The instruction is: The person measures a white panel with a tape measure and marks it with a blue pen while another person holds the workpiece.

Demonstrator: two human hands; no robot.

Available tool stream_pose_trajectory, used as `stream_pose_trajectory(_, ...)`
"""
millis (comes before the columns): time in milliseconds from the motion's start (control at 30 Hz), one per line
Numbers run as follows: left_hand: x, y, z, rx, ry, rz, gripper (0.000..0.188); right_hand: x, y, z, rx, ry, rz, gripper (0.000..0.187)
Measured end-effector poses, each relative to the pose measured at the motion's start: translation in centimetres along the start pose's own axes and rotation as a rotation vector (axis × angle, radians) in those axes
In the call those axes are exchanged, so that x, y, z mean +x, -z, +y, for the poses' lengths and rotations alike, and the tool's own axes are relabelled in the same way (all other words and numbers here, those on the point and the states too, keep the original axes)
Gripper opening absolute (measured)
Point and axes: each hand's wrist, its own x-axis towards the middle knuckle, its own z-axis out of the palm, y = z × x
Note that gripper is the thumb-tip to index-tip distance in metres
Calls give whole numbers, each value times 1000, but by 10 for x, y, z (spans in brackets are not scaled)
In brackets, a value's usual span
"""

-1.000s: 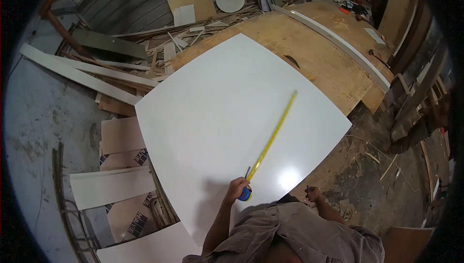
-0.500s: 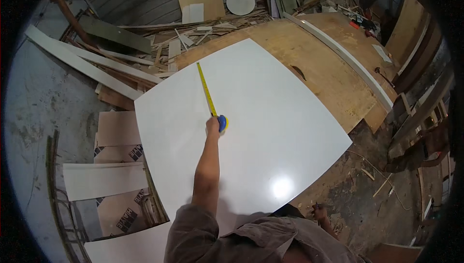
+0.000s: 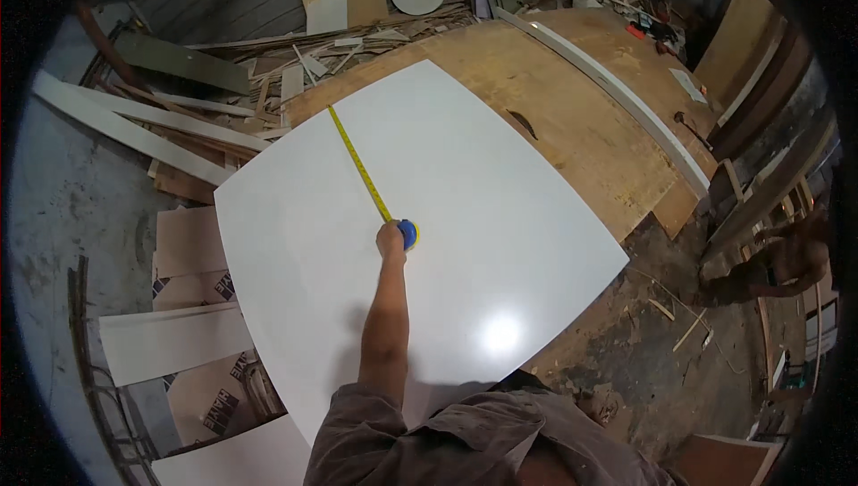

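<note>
My left hand (image 3: 390,240) is closed around a blue and yellow tape measure (image 3: 408,235) over a large white panel (image 3: 509,182). From the case, the yellow blade (image 3: 359,163) runs out across the panel's glossy face. Its far end lies at the panel's upper left edge; how the tip is fixed there is too small to tell. My left forearm reaches up over the near part of the panel. My right hand is out of sight.
Beneath and beyond the panel lies a brown plywood sheet (image 3: 483,53), with a long white strip (image 3: 617,93) on it. White boards (image 3: 134,129) and wood scraps are piled at the far left. Printed cardboard (image 3: 192,245) lies left. Thin offcuts (image 3: 688,330) litter the floor right.
My left hand has drawn the tape case back toward me, so more yellow blade shows. The whole view has shifted slightly. My right hand, earlier at the lower right, no longer shows.
</note>
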Motion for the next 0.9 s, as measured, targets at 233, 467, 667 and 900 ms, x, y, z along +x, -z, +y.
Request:
stream_pose_trajectory(233,69,149,41,42,-552,209,26,40,11,-124,186,398,102,40)
stream_pose_trajectory(467,-44,148,108,152,-300,-625,24,68,19,-95,474,295,152,40)
stream_pose_trajectory(667,-142,168,51,423,-128,-874,27,46,-32,-51,-238,166,19,42)
stream_pose_trajectory(900,-182,170,2,425,-194,-931,28,32,-73,-21,-160,22,-26,40)
